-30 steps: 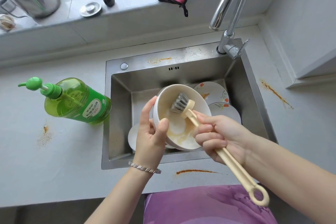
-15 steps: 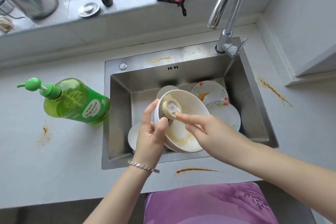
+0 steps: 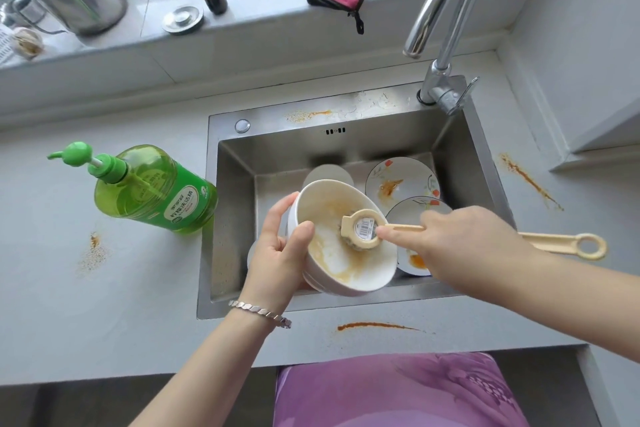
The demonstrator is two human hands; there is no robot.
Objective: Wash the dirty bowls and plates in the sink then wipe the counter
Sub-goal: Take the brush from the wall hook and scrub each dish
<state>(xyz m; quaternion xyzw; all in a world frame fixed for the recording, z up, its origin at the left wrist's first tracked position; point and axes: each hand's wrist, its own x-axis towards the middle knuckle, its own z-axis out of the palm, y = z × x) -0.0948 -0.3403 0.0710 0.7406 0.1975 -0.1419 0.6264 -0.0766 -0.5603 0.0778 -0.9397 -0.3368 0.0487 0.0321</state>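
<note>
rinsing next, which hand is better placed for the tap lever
Right, probably: the right hand is nearer the chrome tap lever, holding only the beige plastic brush; the left hand grips the white ceramic bowl.

White bowl (image 3: 346,243): tilted, mouth facing near-right, orange-brown residue smeared inside; left hand (image 3: 277,253) grips its left rim over the stainless steel sink (image 3: 235,218).
Dish brush (image 3: 362,230): cream plastic, round stickered head, bristles pressed into the bowl; the ring-ended handle runs right through the right hand (image 3: 460,243).
Floral plate (image 3: 401,180): far right in the sink, orange stain.
Second floral plate (image 3: 408,213): just nearer, partly hidden, stained.
Plain white dish (image 3: 329,173): beyond the bowl.
Counter (image 3: 104,305): pale grey, orange streaks left, near and right.
</note>
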